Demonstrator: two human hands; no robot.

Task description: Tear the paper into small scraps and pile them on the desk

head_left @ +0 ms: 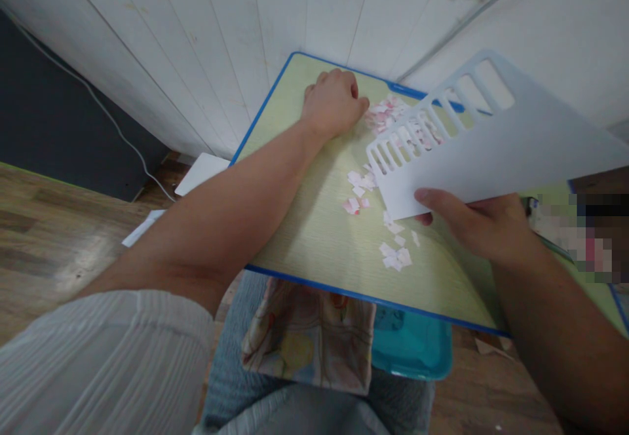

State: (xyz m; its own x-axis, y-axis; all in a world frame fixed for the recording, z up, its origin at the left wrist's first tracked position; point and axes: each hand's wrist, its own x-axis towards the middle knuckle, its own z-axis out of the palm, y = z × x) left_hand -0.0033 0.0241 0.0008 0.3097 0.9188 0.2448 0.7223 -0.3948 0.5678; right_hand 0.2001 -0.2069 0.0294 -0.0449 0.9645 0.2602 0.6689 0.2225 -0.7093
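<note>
My right hand [484, 222] grips the lower edge of a white flat board [521, 140], thumb on its face. A row of rounded slots, growing in size, runs along the board's upper left edge. The board is tilted above the table and hides part of it. My left hand [335, 102] rests at the far side of the table, fingers curled and thumb pointing right; the inside of the hand is hidden. Near that thumb lies a pile of pink and white paper scraps [388, 113]. More small scraps [394, 256] lie in loose clusters nearer to me.
The pale yellow-green table [304, 225] has a blue rim and stands against a white panelled wall [314, 9]. Below its front edge are a patterned cloth [314, 343] on my lap and a turquoise tray [417, 346]. White sheets [204, 171] lie on the floor at left.
</note>
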